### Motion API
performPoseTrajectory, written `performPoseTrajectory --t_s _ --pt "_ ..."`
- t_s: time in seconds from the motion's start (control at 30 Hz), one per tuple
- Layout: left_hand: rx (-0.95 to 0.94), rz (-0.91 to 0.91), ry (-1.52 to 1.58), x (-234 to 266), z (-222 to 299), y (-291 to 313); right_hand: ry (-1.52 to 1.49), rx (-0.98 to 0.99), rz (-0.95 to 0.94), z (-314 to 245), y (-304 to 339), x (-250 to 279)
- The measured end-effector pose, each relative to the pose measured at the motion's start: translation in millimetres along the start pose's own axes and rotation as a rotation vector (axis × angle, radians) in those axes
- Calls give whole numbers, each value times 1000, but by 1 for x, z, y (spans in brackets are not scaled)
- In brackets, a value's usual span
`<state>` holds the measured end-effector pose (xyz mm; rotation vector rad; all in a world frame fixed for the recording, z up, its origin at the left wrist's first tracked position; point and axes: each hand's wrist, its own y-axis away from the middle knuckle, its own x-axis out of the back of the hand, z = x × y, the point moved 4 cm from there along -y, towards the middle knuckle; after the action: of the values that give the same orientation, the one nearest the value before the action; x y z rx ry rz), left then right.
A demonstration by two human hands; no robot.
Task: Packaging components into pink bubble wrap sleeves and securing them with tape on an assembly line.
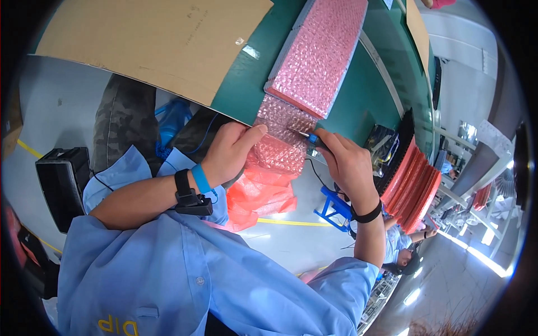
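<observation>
My right hand [350, 159] is closed round the handle of a thin metal-tipped tool [312, 138] with a blue and dark grip. Its tip points left and lies against a clear-and-pink bubble wrap sheet [280, 116]. At that sheet's left edge, by the table's edge, my left hand [230, 148] pinches the wrap between thumb and fingers; the fingertips are partly hidden. The sheet hangs over the table's edge, above a thin red plastic bag [260, 193]. Just beyond it lies a long pack covered in pink bubble wrap [319, 53].
A large cardboard sheet [151, 45] covers the left of the green table [238, 84]. To the right stand a black rack [395, 154] and a stack of red sheets [412, 182]. A blue stool [333, 210] is below. Another person [400, 249] works farther right.
</observation>
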<state>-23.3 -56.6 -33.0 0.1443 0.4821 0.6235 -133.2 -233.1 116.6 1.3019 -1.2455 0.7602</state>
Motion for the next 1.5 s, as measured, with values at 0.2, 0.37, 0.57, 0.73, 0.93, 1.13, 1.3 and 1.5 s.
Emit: performPoseTrajectory --t_s 0.2,0.37,0.57,0.73,0.93,1.13,1.3,1.5 --pt "5 -7 97 -2 5 1 8 -117 -32 29 40 3" --pt "26 -31 156 -2 2 2 -232 -229 125 32 67 6" --pt "82 -89 55 4 -12 13 -632 -647 285 52 34 -18" --pt "171 -284 -24 25 -4 34 -284 -420 501 59 19 -24" --pt "153 -240 -175 73 24 38 -426 -372 556 -26 47 -2" --pt "322 -29 -341 171 21 24 -800 -301 176 -120 47 -91" --pt "311 -536 -461 176 52 35 -639 -349 572 -135 25 -116" --pt "337 -953 -649 144 48 64 -540 -47 335 -142 6 -143"
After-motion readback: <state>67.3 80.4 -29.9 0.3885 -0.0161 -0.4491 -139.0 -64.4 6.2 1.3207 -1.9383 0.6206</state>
